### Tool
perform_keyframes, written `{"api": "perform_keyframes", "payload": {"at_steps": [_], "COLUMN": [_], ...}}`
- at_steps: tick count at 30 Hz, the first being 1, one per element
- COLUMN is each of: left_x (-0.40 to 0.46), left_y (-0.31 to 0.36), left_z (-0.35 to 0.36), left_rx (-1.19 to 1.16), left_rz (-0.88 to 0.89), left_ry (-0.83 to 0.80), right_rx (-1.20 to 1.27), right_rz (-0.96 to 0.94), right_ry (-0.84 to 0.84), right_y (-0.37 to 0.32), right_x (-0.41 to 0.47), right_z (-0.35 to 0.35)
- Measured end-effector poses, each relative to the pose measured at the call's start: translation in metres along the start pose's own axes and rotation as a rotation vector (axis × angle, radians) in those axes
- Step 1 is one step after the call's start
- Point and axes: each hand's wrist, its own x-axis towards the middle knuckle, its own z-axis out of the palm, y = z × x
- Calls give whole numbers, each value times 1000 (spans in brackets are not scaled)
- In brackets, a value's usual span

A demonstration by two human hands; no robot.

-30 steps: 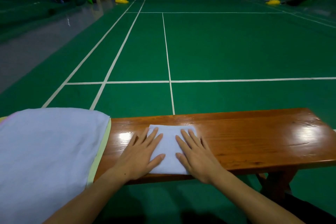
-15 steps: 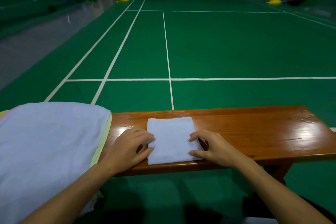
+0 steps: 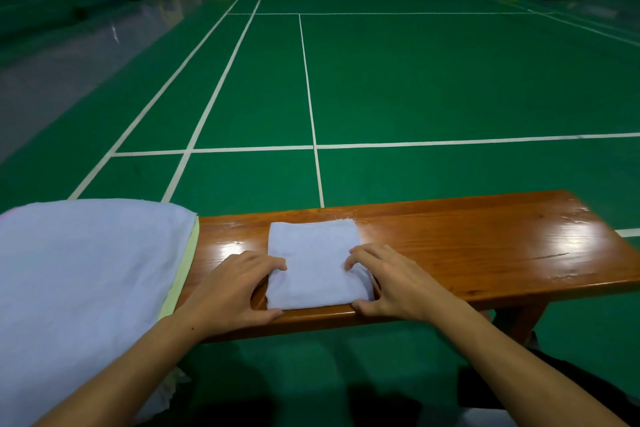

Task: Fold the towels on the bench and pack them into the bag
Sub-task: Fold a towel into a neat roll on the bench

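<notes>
A small folded white terry towel (image 3: 313, 262) lay square on the glossy orange-brown wooden bench (image 3: 485, 250). The left hand (image 3: 230, 288) and right hand (image 3: 391, 279) clasped its side edges with curled fingers, thumbs at the near corners. A larger pale cloth pile (image 3: 86, 288) (soft, yellow-edged) draped the bench's left end.

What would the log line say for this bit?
stage: pick up | left hand and right hand: grip folded towel sides | on bench

Both forearms are bare to the frame's lower edge, with no sleeves visible; the left hand (image 3: 230, 291) and right hand (image 3: 393, 279) are ungloved.
</notes>
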Motion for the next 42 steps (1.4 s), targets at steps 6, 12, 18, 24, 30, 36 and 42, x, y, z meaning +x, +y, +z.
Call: {"api": "perform_keyframes", "payload": {"at_steps": [6, 12, 18, 24, 30, 36, 42], "left_x": [1, 3, 1, 10, 22, 29, 24], "left_y": [2, 3, 5, 8, 8, 8, 11], "left_z": [6, 2, -6, -4, 7, 9, 7], "left_rx": [150, 116, -223, -460, -527, -207, -133], "left_rz": [6, -56, -179, -318, -437, -556, -501], "left_ry": [83, 94, 152, 160, 173, 172, 233], "right_rx": [-174, -120, 267, 475, 525, 238, 136], "right_rz": [-13, -1, 129, 275, 448, 529, 584], "right_ry": [18, 138, 180, 233, 281, 320, 361], "right_y": [-8, -10, -14, -11, -6, -16, -15], "right_x": [8, 12, 11, 26, 42, 45, 38], "right_z": [1, 12, 13, 22, 29, 23, 13]}}
